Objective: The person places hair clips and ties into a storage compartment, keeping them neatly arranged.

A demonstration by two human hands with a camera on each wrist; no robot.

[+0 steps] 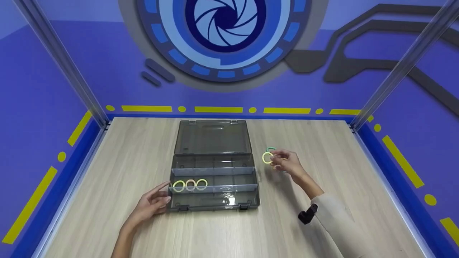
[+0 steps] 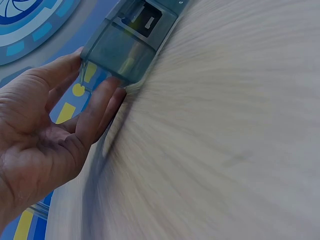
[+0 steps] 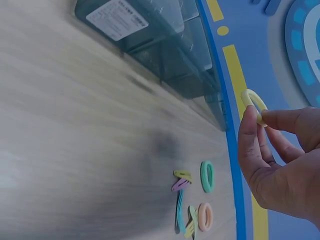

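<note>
My right hand (image 1: 288, 165) pinches a pale yellow hair tie (image 3: 254, 102) between thumb and fingertips, raised above the table to the right of a grey see-through divider box (image 1: 215, 206). My left hand (image 1: 148, 204) touches the left side of this box with its fingertips, the fingers fairly straight. The box lies with its lid (image 1: 213, 138) folded back. A yellow hair tie (image 1: 178, 186), a pinkish hair tie (image 1: 190, 180) and another yellow hair tie (image 1: 202, 180) stand side by side in its middle row.
On the table below my right hand lie a green hair tie (image 3: 207, 176), a peach hair tie (image 3: 205, 216) and several small hair clips, among them a purple clip (image 3: 180, 184) and a blue clip (image 3: 180, 212). Blue printed panels (image 1: 229, 96) wall in the table's back and sides.
</note>
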